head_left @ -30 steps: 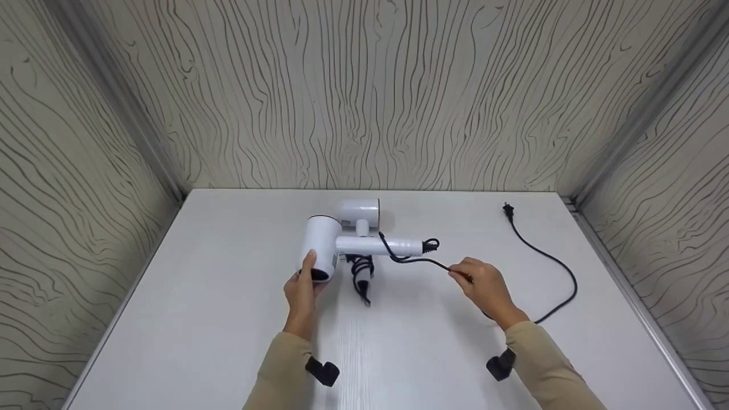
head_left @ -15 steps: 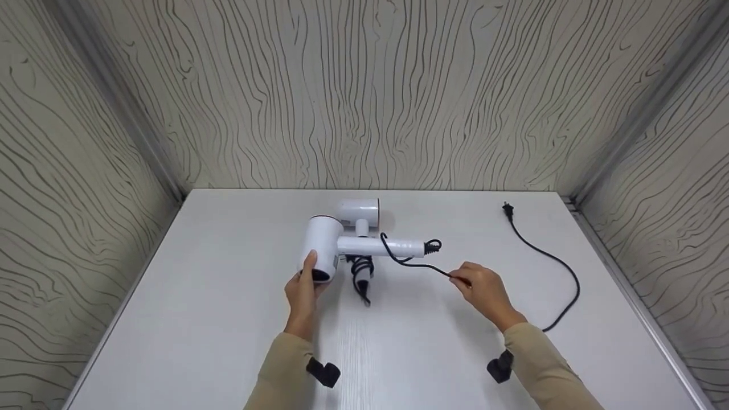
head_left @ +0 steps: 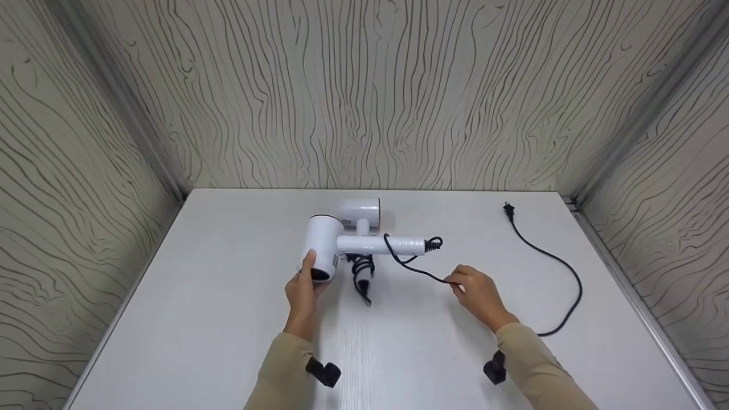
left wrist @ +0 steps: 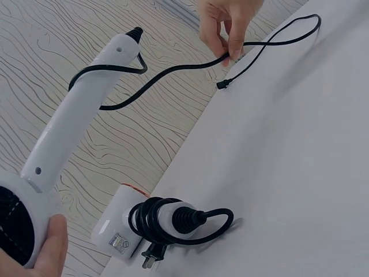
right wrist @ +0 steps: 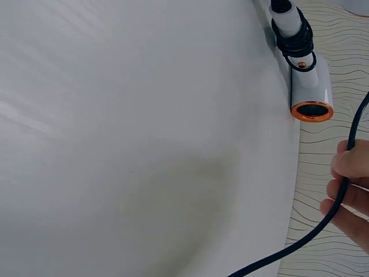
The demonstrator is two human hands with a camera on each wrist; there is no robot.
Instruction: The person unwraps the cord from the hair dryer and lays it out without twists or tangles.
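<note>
My left hand (head_left: 300,296) grips a white hair dryer (head_left: 324,242) by its barrel, raised above the table, handle pointing right. Its black cord (head_left: 418,270) loops from the handle's end and crosses round the handle. Farther along, my right hand (head_left: 479,295) pinches this cord between thumb and fingertips, as the right wrist view also shows. Beyond that hand the cord curves over the table to a two-pin plug (head_left: 508,210) at the back right. Behind the held dryer lies a second white hair dryer (left wrist: 118,222), partly hidden in the head view, its cord (left wrist: 151,222) wound round its handle.
The white table (head_left: 228,319) meets a wood-grain patterned wall (head_left: 364,102) at the back. Similar panels with grey metal edging (head_left: 643,319) stand at the left and right. A black wrist camera (head_left: 324,373) sits on each sleeve.
My right hand has moved slightly left and down with the cord, whose loose loop on the right has spread nearer the front. The left hand and held hair dryer have barely moved.
</note>
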